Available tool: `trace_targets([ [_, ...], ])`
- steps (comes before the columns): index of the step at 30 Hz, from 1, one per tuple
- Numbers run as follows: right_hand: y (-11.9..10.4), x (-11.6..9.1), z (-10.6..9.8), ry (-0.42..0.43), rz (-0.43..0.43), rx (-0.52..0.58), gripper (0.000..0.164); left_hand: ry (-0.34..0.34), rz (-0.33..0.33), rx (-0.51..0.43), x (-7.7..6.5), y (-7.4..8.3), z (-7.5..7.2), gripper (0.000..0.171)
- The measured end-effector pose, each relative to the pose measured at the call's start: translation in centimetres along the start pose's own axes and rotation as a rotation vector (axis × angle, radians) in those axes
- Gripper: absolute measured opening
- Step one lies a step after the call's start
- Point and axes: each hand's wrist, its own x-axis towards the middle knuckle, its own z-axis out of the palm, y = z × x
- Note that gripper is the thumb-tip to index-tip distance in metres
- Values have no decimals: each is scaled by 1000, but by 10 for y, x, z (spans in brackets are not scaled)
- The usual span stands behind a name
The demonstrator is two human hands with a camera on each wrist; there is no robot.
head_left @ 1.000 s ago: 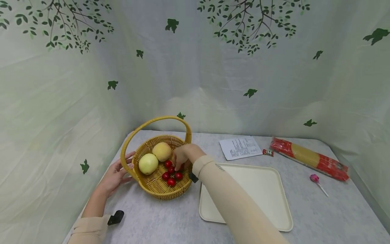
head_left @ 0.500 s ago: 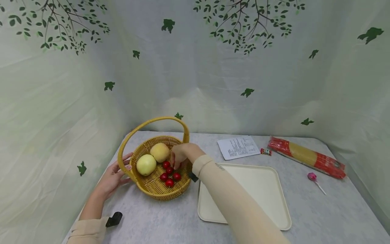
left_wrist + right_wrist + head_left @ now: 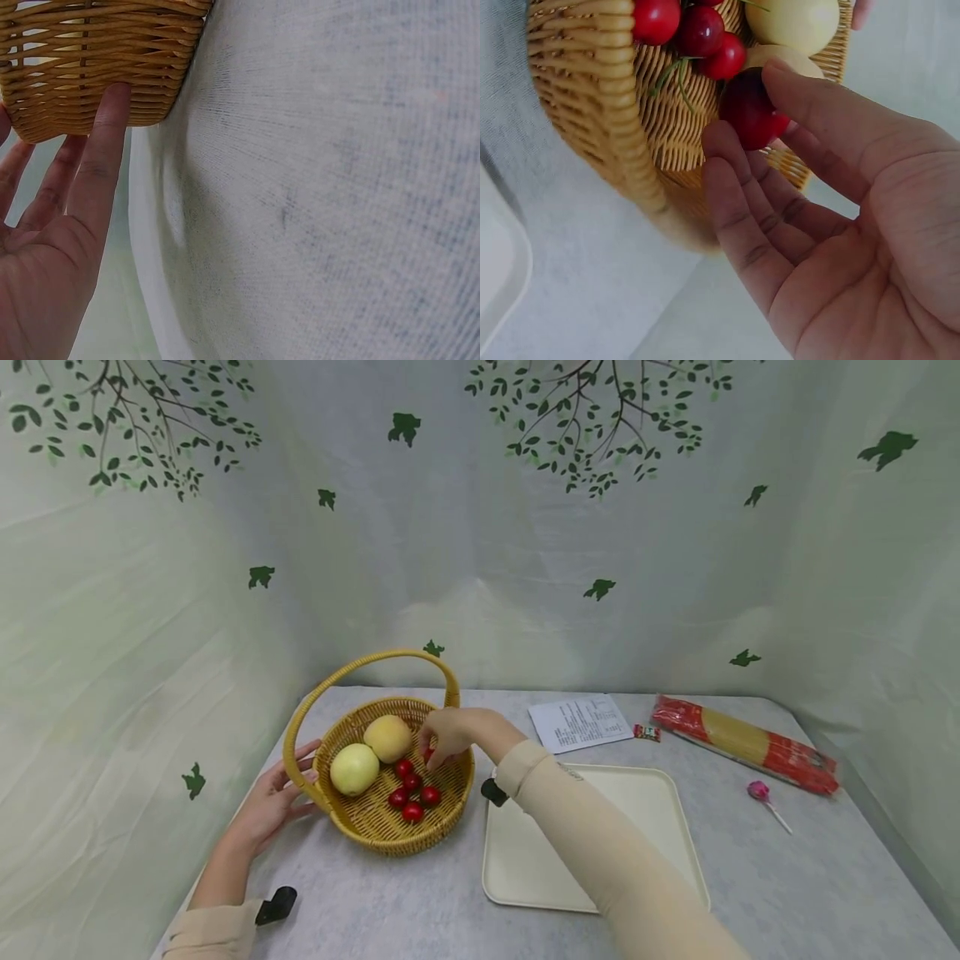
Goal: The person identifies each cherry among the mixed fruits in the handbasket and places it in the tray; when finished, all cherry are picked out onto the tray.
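Observation:
A wicker basket point(image 3: 397, 846) with a tall arched handle stands on the left of the table. My left hand point(image 3: 266, 802) is at its left side; in the left wrist view the forefinger lies against the weave, fingers extended. Over the basket's right part, my right hand point(image 3: 453, 735) pinches a dark red cherry point(image 3: 748, 112) between thumb and fingertips. Several other red cherries point(image 3: 412, 812), some with green stems, lie on the basket's bottom. Behind them sit a pale green apple point(image 3: 355, 769) and a yellow peach point(image 3: 387, 738).
A cream tray point(image 3: 540, 885) lies right of the basket, partly under my right forearm. Behind it are a printed white card point(image 3: 580, 723) and a small red wrapped candy point(image 3: 647, 732). Farther right lie a long red-and-gold packet point(image 3: 742, 743) and a pink lollipop point(image 3: 759, 791).
My right hand has risen slightly off the pile with a cherry now showing in its fingers, and its wrist has swung right. The left hand stays at the basket; the view shifts a little.

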Motion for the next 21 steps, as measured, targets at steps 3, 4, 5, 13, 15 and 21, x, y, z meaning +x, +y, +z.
trace_targets([
  [3,4,-6,-1,23,-46,-28,33,8,-8,-1,0,-1,0,66],
  [4,5,-8,-2,33,-58,-40,33,10,-11,3,0,-1,0,66],
  [5,7,-10,-2,43,-69,-48,33,12,-14,9,1,-1,0,66],
  [13,14,-30,-5,96,-125,-15,38,10,-15,7,3,-3,-1,66],
  [15,15,-36,-5,111,-137,-10,36,9,-13,-2,3,-3,-1,66],
  [21,27,-56,-3,167,-167,22,28,0,-6,-10,3,-4,-1,66],
])
